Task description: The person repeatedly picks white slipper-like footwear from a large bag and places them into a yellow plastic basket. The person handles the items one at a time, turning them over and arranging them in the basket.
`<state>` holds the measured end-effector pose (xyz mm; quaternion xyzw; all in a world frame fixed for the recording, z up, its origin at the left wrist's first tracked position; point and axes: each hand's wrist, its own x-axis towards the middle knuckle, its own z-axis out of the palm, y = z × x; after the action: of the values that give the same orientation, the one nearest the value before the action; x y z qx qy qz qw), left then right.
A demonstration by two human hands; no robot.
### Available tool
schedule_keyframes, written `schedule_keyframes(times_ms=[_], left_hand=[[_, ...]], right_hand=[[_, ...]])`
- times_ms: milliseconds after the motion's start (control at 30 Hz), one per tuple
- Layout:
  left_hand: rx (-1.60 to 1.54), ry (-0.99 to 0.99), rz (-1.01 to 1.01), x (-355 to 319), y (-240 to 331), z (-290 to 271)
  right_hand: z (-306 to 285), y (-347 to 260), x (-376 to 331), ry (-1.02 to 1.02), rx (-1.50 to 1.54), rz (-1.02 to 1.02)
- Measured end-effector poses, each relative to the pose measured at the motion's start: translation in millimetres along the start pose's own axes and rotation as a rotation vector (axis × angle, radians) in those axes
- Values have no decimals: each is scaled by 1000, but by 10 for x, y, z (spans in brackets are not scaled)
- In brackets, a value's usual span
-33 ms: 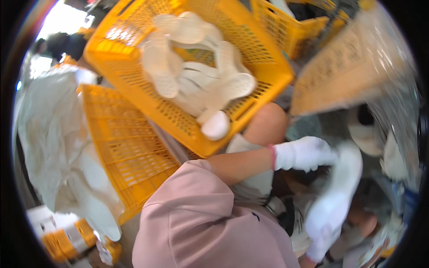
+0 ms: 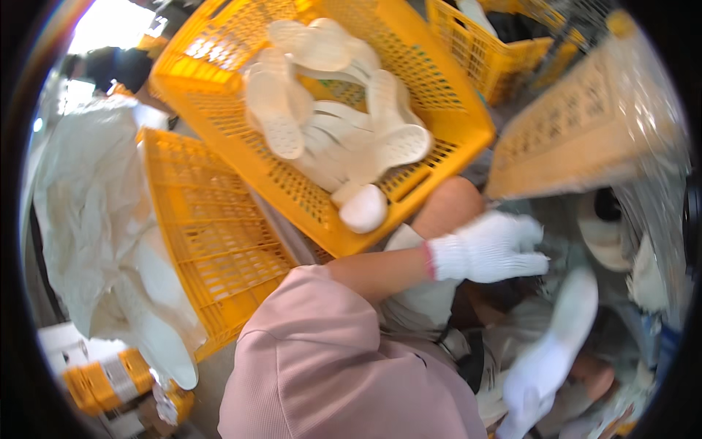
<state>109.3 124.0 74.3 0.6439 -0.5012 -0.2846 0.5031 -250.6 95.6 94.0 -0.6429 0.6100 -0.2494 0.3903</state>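
At far left, a translucent plastic bag point(image 2: 91, 190) sits beside a yellow lattice crate point(image 2: 212, 234), grey floor point(image 2: 213, 380) below. A yellow basket point(image 2: 248, 162) holds off-white insoles point(image 2: 281, 121). Our gloved left hand point(image 2: 486, 249), at the white insole point(image 2: 575, 304) a moment ago, is now clear, fingers parted; our gloved right hand point(image 2: 530, 380) alone grips it, blurred, below a plastic-wrapped cardboard box point(image 2: 556, 139).

Long white sole-shaped piece point(image 2: 575, 309), blurred, slanting, rounded far end free, near end in the right hand point(image 2: 529, 389)
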Motion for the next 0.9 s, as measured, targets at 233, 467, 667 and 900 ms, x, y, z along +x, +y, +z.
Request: schedule_keyframes(times_ms=[233, 467, 667, 900], left_hand=[[1688, 1050, 160, -23, -129, -4314], [1564, 656, -690, 207, -105, -6221], [1613, 786, -609, 109, 371, -5663], [1631, 764, -407, -496, 2127, -3897]], right_hand=[[-482, 1453, -137, -246, -708, -121], [-1022, 1940, -385, -500, -1098, -242], [-1217, 2369, 772, -407, -1004, -510], [-651, 1846, 1139, -330, -977, -414]])
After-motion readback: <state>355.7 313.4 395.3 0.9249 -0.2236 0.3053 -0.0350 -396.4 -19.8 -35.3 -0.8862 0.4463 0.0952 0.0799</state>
